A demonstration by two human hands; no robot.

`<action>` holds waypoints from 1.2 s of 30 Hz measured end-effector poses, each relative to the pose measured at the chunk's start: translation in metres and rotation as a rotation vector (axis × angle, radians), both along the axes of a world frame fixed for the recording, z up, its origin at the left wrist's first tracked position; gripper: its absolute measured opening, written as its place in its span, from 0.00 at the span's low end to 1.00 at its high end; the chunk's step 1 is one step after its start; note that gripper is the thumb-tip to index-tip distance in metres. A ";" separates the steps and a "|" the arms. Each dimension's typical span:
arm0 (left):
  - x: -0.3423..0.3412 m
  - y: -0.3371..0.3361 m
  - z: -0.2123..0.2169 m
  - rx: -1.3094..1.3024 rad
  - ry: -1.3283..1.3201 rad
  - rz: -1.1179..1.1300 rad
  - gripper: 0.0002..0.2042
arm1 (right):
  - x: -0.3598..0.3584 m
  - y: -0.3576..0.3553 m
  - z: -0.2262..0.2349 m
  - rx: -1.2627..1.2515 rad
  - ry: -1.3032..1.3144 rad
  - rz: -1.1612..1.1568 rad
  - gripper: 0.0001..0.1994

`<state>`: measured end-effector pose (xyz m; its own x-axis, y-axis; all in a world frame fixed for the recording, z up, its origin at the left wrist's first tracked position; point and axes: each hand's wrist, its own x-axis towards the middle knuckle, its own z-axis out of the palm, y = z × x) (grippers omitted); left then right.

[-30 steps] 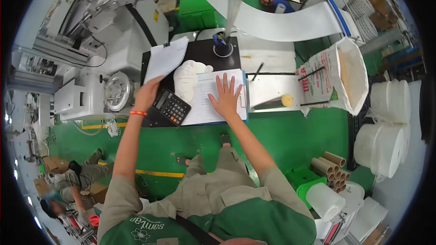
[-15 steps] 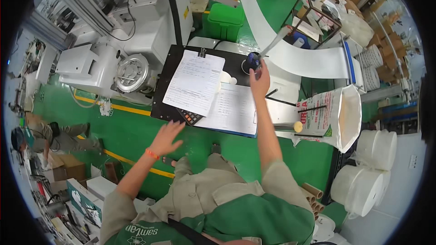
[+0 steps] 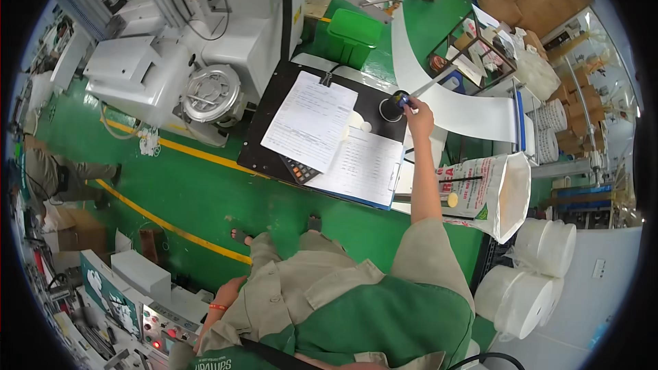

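My right hand [image 3: 419, 122] is at the dark round cup [image 3: 393, 107] on the right side of the black table [image 3: 264, 130]. Its fingertips are pinched at the cup's rim, by something small and blue; what they grip is hard to make out. A long pale strip [image 3: 433, 82] sticks out beyond the cup. My left hand [image 3: 229, 292], an orange band at its wrist, hangs beside my trousers with its fingers mostly hidden. Written sheets [image 3: 312, 120] under a black binder clip [image 3: 327, 79] overlap a clipboard of papers [image 3: 363, 168]. A calculator [image 3: 299, 170] peeks out underneath.
White machinery with a round metal motor [image 3: 211, 93] stands left of the table. Behind it is a green bin [image 3: 353, 35]; a wide white web [image 3: 473, 118] curves past on the right. An open white sack [image 3: 490, 188] and white rolls [image 3: 514, 301] are at right. Another person [image 3: 51, 175] is far left.
My left hand has dropped from near the table's front edge to my side. My right hand's fingers have closed in at the cup. The view has shifted, and the person at left has moved.
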<state>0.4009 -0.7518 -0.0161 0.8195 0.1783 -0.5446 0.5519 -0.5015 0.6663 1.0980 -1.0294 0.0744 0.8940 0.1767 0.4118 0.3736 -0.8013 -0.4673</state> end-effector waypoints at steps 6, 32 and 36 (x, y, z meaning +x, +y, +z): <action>0.019 -0.022 0.039 0.115 0.119 0.056 0.18 | 0.013 0.012 0.004 -0.335 -0.018 0.126 0.12; -0.059 0.008 0.065 0.201 0.448 0.523 0.25 | 0.055 0.001 -0.047 0.544 -0.448 0.077 0.21; -0.051 -0.002 0.040 0.123 0.406 0.469 0.25 | 0.042 0.019 -0.034 0.547 -0.482 0.083 0.20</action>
